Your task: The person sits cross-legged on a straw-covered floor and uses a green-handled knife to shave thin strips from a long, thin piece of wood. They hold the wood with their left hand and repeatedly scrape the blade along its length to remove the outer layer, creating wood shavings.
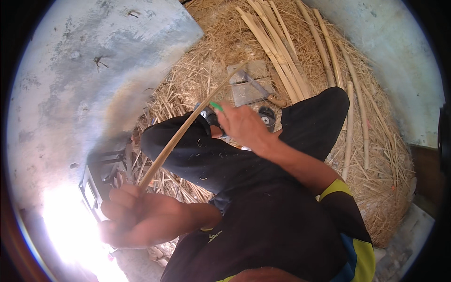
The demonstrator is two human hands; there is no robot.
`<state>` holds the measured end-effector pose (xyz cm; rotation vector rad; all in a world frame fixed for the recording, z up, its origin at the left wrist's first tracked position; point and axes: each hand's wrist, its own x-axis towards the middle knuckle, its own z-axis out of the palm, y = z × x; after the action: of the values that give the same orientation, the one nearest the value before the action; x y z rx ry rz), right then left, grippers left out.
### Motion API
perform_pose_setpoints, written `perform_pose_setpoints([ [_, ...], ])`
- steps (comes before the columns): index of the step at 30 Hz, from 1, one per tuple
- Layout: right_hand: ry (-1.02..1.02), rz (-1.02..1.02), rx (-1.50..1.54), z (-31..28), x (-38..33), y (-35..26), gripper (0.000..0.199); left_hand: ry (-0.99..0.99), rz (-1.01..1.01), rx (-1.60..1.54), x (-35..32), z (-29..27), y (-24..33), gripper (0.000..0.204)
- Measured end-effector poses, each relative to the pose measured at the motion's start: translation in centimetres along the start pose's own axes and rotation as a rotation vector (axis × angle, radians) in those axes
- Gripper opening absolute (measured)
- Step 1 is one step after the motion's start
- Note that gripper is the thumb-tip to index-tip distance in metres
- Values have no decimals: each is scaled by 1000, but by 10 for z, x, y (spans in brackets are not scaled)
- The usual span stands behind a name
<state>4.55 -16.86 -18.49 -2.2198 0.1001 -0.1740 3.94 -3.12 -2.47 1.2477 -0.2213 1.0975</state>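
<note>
My left hand (136, 218), at the lower left, is closed round the near end of a long, thin bamboo strip (171, 144). From there the strip slants up and away to the right, passing above my bent left leg. Beside its middle is my right hand (244, 127), fingers curled and slightly blurred. A small green thing (216, 106) sticks out at those fingertips, close to the strip; whether it is a tool's handle or a finger cover I cannot tell.
A knife (277, 100) with a wooden handle lies across a grey block (247, 94) beyond my sandalled feet. Split bamboo strips (277, 49) and round canes (348, 131) rest on fibrous shavings (216, 42). Pale walls (112, 51) stand at both sides.
</note>
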Motion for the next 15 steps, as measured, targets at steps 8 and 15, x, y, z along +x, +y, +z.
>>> perform_pose_setpoints([
  [8, 13, 156, -214, 40, 48, 85, 26, 55, -45, 14, 7, -9, -14, 36],
  [15, -15, 387, -611, 51, 69, 241, 25, -122, -122, -157, 0, -15, -3, 36],
])
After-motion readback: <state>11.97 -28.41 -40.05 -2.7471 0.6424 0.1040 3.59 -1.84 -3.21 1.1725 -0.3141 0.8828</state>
